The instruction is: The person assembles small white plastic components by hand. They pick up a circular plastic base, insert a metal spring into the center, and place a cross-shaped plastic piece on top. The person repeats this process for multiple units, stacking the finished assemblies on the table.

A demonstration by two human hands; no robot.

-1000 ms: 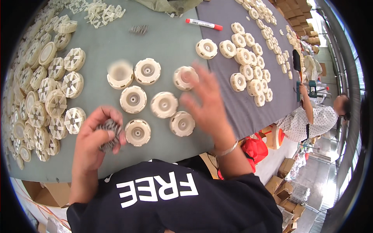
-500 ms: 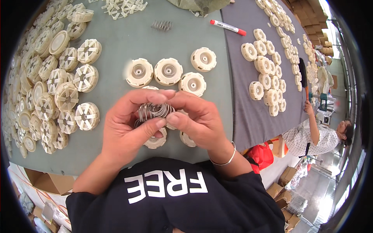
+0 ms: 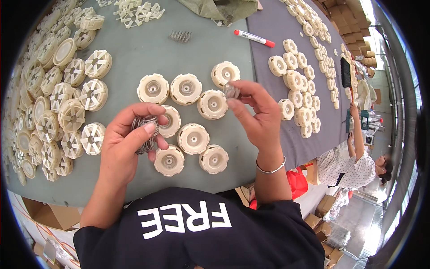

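Note:
My left hand [image 3: 121,145] is closed around a bunch of metal coil springs [image 3: 147,130]. My right hand [image 3: 257,114] pinches a coil spring [image 3: 231,92] between thumb and fingertips, over the gap between a round cream plastic housing [image 3: 225,74] and a second housing [image 3: 212,105] nearer me. Several such housings lie face up around my hands; grey coils show inside the far-left housing [image 3: 153,89] and its neighbour [image 3: 186,89]. Part of one housing [image 3: 170,122] is hidden behind the left fingers.
Many cream housings with spoked faces [image 3: 71,114] are heaped on the left. A loose coil spring [image 3: 180,36], white clips [image 3: 139,14] and a red-capped marker [image 3: 254,38] lie farther back. More housings [image 3: 302,94] stand on the grey cloth, where a person [image 3: 347,166] holds a brush [image 3: 346,71].
My hands have parted. The right one has moved right and away from me with one spring, while the left keeps the bunch. The other person's arms have shifted.

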